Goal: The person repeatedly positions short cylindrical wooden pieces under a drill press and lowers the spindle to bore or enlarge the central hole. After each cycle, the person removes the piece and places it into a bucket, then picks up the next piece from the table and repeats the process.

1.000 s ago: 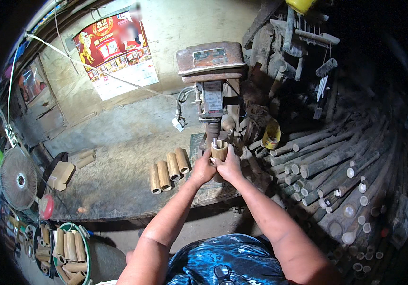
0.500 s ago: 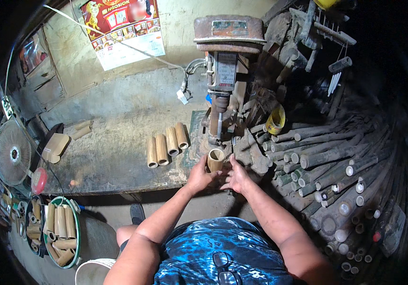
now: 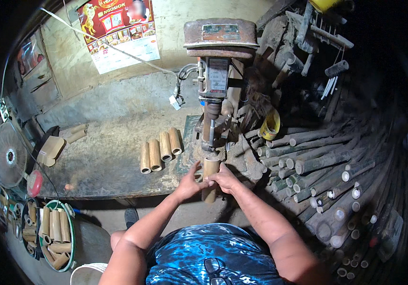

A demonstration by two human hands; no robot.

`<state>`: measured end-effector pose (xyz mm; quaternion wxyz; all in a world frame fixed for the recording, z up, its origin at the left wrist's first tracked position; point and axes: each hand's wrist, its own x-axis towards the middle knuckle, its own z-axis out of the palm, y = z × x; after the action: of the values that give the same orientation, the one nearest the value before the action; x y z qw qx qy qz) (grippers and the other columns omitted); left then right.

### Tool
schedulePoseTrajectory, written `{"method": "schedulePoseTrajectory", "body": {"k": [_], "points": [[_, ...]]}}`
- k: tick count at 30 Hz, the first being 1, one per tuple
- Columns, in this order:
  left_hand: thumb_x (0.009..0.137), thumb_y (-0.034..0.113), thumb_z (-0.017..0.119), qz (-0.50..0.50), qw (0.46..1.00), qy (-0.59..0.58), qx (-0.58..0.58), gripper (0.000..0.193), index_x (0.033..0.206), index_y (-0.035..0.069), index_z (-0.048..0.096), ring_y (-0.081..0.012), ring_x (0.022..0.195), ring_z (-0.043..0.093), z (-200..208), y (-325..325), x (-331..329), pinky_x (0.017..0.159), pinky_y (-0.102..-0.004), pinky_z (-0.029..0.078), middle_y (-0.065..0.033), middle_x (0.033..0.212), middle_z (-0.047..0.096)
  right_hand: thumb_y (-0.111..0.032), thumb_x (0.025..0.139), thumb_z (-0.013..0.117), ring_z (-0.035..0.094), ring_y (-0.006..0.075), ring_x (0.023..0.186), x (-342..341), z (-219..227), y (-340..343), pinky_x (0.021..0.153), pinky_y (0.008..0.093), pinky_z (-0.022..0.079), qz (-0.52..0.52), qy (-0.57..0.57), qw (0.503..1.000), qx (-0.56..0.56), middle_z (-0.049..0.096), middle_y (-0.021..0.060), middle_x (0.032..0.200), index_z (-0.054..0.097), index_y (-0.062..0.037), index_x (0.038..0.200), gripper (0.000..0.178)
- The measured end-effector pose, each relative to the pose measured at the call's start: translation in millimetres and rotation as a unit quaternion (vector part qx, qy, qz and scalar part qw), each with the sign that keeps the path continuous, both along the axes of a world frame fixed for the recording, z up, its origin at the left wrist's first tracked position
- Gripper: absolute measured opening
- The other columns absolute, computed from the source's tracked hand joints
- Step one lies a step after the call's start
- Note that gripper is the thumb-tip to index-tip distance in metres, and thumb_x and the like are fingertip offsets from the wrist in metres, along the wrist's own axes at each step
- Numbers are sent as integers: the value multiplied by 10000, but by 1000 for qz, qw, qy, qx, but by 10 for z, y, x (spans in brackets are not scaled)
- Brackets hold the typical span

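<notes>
A pale bamboo tube point(image 3: 210, 167) stands roughly upright in front of the drill press point(image 3: 220, 47), just below its spindle. My right hand point(image 3: 225, 179) grips it from the right, thumb across its near side. On the other side, my left hand point(image 3: 190, 184) is open, its fingers apart and its thumb close to the tube; whether the thumb touches cannot be made out. Several similar bamboo tubes point(image 3: 154, 154) lie side by side on the wooden bench point(image 3: 104, 161), left of the press.
At the lower left, a green-rimmed bin point(image 3: 72, 237) holds more cut tubes, with a white bucket point(image 3: 83, 274) nearby. A fan point(image 3: 9, 156) stands at the far left. Long bamboo poles point(image 3: 318, 164) are piled on the right, and a yellow container point(image 3: 270, 124) sits beside the press.
The tube now shows more of its length between my hands. My right hand has closed on it, while my left hand has loosened and opened. The view has shifted slightly.
</notes>
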<state>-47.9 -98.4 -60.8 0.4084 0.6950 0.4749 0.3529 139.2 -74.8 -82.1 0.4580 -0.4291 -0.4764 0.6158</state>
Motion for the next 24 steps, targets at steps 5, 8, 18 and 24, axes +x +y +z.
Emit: {"method": "schedulePoseTrajectory", "body": {"k": [5, 8, 18, 24], "points": [[797, 195, 801, -16, 999, 17, 41, 827, 1480, 32, 363, -329, 1262, 584, 154, 313, 226, 1043, -416, 467, -227, 1347, 596, -45, 830, 771, 621, 222, 1095, -137, 263, 158, 938, 397, 521, -50, -35, 993, 97, 608, 115, 1222, 452, -18, 1337, 600], [819, 154, 750, -4, 998, -15, 66, 735, 1445, 34, 384, -372, 1236, 595, 236, 469, 322, 1020, -435, 474, -245, 1311, 606, -97, 798, 813, 623, 261, 1115, -122, 518, 210, 961, 414, 493, -111, -176, 960, 187, 628, 152, 1204, 468, -16, 1278, 597], [855, 79, 649, 9, 983, -105, 150, 636, 1434, 75, 387, -445, 1174, 614, 259, 581, 387, 965, -467, 499, -279, 1229, 633, -145, 788, 820, 631, 309, 1111, -177, 982, 39, 956, 421, 495, -165, -273, 911, 262, 632, 158, 1199, 489, -50, 1271, 594], [835, 67, 698, 24, 988, -88, 123, 642, 1411, 54, 415, -277, 1135, 630, 349, 591, 318, 951, -404, 500, -190, 1229, 640, -172, 767, 841, 661, 416, 1042, -267, 1066, 45, 865, 479, 517, -180, -281, 894, 298, 683, 208, 1067, 477, -39, 1196, 578]]}}
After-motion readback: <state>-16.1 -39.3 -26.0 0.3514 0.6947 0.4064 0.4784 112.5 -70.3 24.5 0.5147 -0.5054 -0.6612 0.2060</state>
